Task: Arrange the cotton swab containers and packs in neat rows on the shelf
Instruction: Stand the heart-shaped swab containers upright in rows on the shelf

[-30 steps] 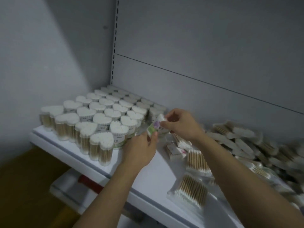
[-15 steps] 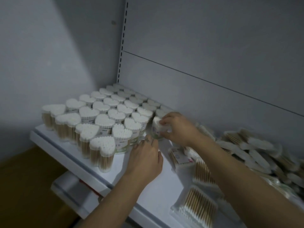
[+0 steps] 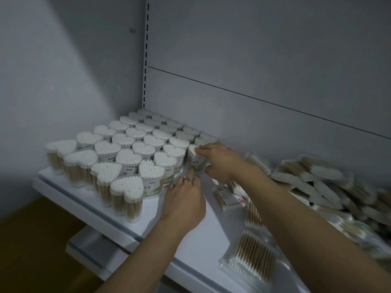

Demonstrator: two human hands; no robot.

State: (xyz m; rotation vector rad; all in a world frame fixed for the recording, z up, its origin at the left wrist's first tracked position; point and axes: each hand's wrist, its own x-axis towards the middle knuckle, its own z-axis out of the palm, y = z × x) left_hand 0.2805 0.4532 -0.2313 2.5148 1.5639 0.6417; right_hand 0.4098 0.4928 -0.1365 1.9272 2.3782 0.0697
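Observation:
Several heart-shaped cotton swab containers [image 3: 129, 157] stand in rows on the left part of the white shelf [image 3: 194, 235]. My right hand [image 3: 222, 161] grips one more swab container [image 3: 195, 159], standing at the right end of the rows. My left hand [image 3: 186, 197] lies low on the shelf just in front of it, fingertips touching the container's base. Flat swab packs [image 3: 254, 256] lie loose to the right.
A messy heap of swab packs [image 3: 321, 187] covers the right of the shelf up to the back wall. A small labelled box [image 3: 227, 197] lies between my forearms. A lower shelf [image 3: 88, 248] and brown floor show below left.
The container was held up between both hands; my right hand has carried it back and set it down beside the rows. My left hand let go and dropped to the shelf.

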